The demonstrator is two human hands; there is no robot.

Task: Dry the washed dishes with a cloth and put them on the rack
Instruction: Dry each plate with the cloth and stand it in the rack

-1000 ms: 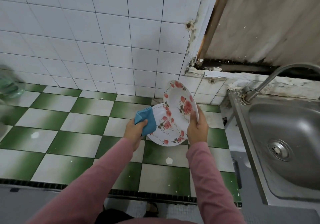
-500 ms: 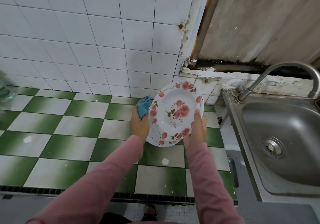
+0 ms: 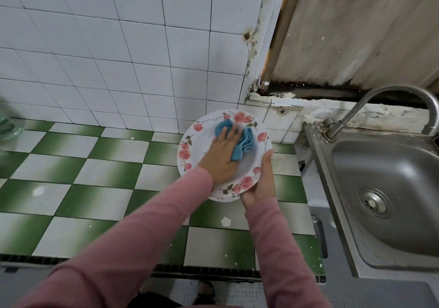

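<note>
A white plate (image 3: 190, 141) with a pink rose pattern is held face up above the green and white tiled counter (image 3: 95, 165). My right hand (image 3: 261, 184) grips its lower right rim, thumb on the edge and fingers underneath. My left hand (image 3: 221, 158) lies flat on a bunched blue cloth (image 3: 247, 141) and presses it against the plate's face. The fingertips are blurred. A second white rim (image 3: 221, 198) shows just beneath the plate's lower edge. No rack is in view.
A steel sink (image 3: 392, 177) with a curved faucet (image 3: 380, 98) sits to the right of the counter. A greenish glass object (image 3: 9, 127) stands at the far left edge. White wall tiles rise behind the counter.
The plate went from tilted upright to lying face up. My left hand came round from behind its left edge with the cloth and now presses it on the plate's face.
</note>
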